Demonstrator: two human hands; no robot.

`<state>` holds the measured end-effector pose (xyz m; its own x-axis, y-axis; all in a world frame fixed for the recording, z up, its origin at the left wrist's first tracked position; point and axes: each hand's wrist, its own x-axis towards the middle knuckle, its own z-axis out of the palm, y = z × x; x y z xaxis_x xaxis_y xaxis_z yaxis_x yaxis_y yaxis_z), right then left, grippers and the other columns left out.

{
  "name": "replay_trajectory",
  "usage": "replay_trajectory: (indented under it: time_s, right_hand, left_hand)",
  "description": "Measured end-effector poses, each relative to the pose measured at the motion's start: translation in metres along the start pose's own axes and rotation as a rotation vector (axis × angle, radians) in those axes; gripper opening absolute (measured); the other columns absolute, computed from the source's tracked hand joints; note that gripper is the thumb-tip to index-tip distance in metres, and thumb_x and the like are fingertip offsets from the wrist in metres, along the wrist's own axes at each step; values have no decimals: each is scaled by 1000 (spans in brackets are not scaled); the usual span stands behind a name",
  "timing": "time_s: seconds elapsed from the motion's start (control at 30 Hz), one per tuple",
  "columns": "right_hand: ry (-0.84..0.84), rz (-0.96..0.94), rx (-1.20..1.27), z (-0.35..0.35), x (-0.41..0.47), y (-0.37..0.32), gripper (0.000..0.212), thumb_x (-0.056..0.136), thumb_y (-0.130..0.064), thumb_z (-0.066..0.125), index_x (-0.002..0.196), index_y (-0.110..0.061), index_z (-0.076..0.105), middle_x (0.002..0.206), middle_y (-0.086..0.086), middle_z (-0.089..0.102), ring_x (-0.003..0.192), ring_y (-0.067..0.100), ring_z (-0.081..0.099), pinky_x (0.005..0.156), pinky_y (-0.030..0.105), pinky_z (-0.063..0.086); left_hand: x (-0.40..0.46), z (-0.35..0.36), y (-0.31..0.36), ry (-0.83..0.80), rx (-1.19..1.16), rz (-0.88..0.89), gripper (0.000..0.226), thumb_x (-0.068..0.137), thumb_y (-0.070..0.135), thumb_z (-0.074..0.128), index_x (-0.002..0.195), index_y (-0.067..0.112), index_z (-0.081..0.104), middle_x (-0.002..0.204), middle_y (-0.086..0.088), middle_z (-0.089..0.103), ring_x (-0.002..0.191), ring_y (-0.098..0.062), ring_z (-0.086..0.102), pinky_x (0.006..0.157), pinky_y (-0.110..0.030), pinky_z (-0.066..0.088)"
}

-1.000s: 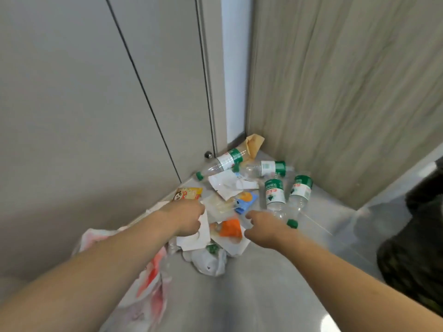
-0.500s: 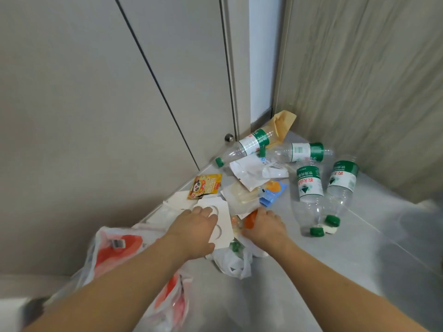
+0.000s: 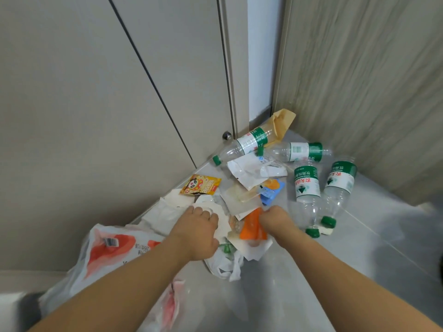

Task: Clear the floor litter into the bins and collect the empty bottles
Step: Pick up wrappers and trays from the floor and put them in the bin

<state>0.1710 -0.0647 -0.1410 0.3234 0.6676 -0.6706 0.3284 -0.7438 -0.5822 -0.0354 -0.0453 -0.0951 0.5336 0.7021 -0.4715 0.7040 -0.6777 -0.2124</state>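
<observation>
Litter heap sits in the floor (image 3: 311,271) corner where the grey door panels meet the wood-grain wall. Left hand (image 3: 197,232) pressed down on crumpled white paper (image 3: 167,212), fingers curled over it; a grip looks likely but the fingertips are hidden, so cannot tell how much it has hold of. Right hand (image 3: 275,220) closed in a loose fist at the top edge of an orange wrapper (image 3: 253,227), apparently pinching it. Four empty bottles lie beyond: two side by side near the wall, caps toward the camera (image 3: 306,185) (image 3: 340,182), two more deeper in the corner (image 3: 247,143) (image 3: 302,150). A red-and-white plastic bag (image 3: 107,250) lies slack at the left, along the door's foot. Risks, as judged: loose sheets are layered, so lifting a handful could shed the yellow snack packet (image 3: 200,185) or blue scrap (image 3: 269,195) back down. A sweep to the right may knock the round bottles rolling. The bag's mouth is not held open; litter could miss it.
</observation>
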Motion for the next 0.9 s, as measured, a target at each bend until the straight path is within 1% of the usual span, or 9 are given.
replay_trajectory:
  time_s: [0.1,0.2,0.27,0.33,0.4,0.47,0.6,0.77,0.9]
  right_hand:
    - [-65,63,28,-23,-11,-6,21,90,-25,55,76,-11,50,87,11,61,88,28,62,74,38,52]
    - [-149,57,-177,-55,-38,-14,23,94,-16,51,73,-8,50,73,10,56,71,29,60,58,34,49]
    - [-167,48,-250,-77,-55,-17,15,95,-9,48,81,-6,51,73,10,54,66,27,58,55,31,47]
    - [-127,36,-352,-100,-70,-20,10,94,-11,48,98,-3,51,88,13,59,79,29,62,65,33,52]
    - [-89,-1,-505,-127,-84,-26,17,93,-18,50,104,-6,52,96,11,59,81,27,62,66,32,54]
    - [-115,-44,-625,-155,-102,-32,15,94,-17,47,94,-5,56,88,12,64,62,22,59,50,28,49]
    - [-77,-86,-794,-216,-139,-29,26,92,-17,43,84,-2,62,73,16,65,45,22,54,48,25,45]
    - [94,-170,-744,-311,-179,-7,29,92,-32,54,96,-8,69,95,11,70,82,26,67,70,34,55]
    - [301,-181,-780,-393,-206,30,23,95,-30,51,82,-15,62,90,3,61,84,20,56,73,27,42]
  left_hand:
    - [-5,-28,-12,93,-157,-73,60,84,50,27,129,17,49,123,-8,58,114,-27,50,99,-37,37]
    - [-13,-57,-24,153,-558,-235,51,84,50,30,117,22,57,113,-6,62,104,-26,56,87,-34,46]
    - [-19,-81,-24,179,-969,-349,40,86,49,38,103,21,61,101,-3,64,92,-24,59,83,-35,46]
    - [-26,-110,-16,177,-1406,-400,33,87,48,47,88,20,64,88,-5,65,77,-24,60,74,-32,49]
    - [-31,-139,-5,109,-1611,-353,27,94,42,52,92,19,66,81,-9,67,69,-24,63,57,-23,51]
    - [-31,-164,8,69,-1617,-285,28,92,39,56,105,16,66,90,-13,71,76,-27,67,57,-24,53]
    - [-26,-216,46,189,-1654,-206,22,89,26,60,107,12,62,91,-15,70,79,-30,69,70,-39,60]
    - [-21,-271,109,282,-1661,-45,9,88,18,61,94,13,66,85,-11,70,73,-24,67,68,-34,55]
    - [-16,-308,172,292,-1693,81,25,77,23,69,100,11,69,97,-13,73,88,-30,69,85,-47,54]
